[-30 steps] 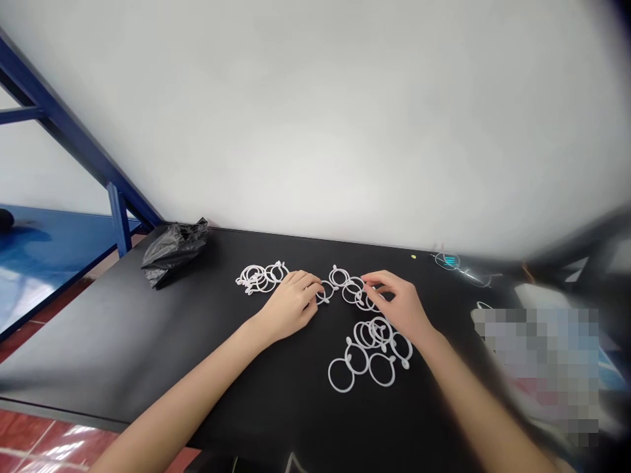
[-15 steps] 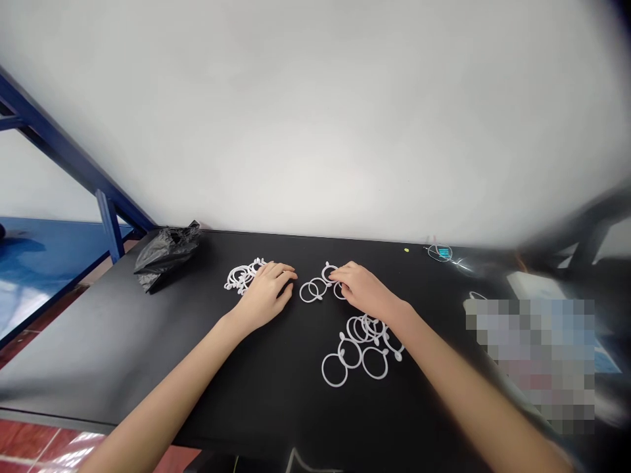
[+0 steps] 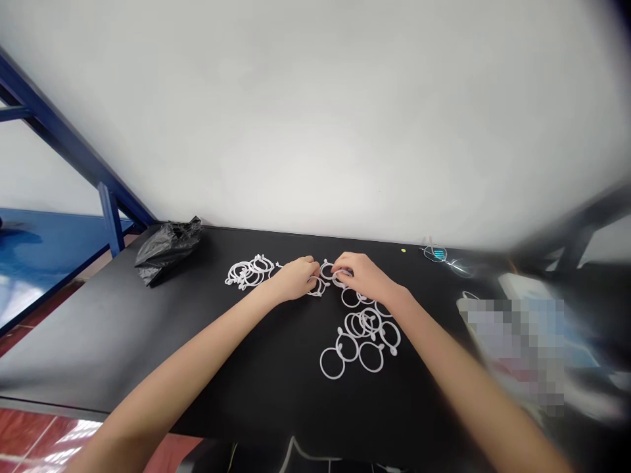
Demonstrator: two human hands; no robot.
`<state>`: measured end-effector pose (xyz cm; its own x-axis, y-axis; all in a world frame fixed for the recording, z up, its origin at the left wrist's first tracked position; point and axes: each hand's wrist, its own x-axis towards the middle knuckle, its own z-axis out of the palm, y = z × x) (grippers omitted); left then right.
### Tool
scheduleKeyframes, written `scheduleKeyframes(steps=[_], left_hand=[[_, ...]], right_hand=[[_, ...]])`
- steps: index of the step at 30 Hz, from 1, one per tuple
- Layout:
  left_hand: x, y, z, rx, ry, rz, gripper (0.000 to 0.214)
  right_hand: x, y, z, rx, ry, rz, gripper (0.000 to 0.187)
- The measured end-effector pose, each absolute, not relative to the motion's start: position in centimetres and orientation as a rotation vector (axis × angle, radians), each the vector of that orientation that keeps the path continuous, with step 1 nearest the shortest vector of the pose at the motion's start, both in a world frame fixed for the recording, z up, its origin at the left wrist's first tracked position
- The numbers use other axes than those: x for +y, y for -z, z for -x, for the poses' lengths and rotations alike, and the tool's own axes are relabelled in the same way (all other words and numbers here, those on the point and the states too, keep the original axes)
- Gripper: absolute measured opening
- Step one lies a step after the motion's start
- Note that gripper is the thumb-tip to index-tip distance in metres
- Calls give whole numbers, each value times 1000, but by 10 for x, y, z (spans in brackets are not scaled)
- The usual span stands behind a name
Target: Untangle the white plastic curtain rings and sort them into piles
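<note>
White plastic rings with small tabs, like curtain rings, lie on a black table [image 3: 276,381]. My left hand [image 3: 296,278] is closed, its fingertips curled onto a white ring [image 3: 323,289] in the middle. Just to its right, my right hand [image 3: 363,272] pinches another ring [image 3: 336,280] between thumb and fingers. A further ring [image 3: 323,274] lies between the two hands. Below my right hand spreads a loose group of rings [image 3: 361,347], some overlapping. A denser pile of rings [image 3: 242,265] sits left of my left hand.
A crumpled black plastic bag [image 3: 170,248] lies at the back left. Clear glasses [image 3: 446,254] rest at the back right. A blurred packet [image 3: 513,355] is at the right. A blue metal frame [image 3: 111,217] stands left, and a white wall [image 3: 315,118] rises behind.
My left hand has moved right, from the left pile to the middle rings, and its fingers have closed. My right hand stays near the same spot, now with a ring in its pinch.
</note>
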<state>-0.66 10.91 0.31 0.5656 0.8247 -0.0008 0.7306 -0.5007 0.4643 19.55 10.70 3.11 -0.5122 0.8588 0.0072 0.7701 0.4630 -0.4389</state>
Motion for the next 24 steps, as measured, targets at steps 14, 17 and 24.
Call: scheduleKeyframes(steps=[14,17,24], left_hand=[[77,-20,37,981,-776,-1143,26],[70,-14,31,899,-888,-927,31],[63,-10,29,878,-924,-856,27]], right_hand=[[129,-16,-194,-2352,-732,1567,12],[126,-15,-198,-2353,-749,1555,16],[118,-25,-206,-2325,-938,1463,36]])
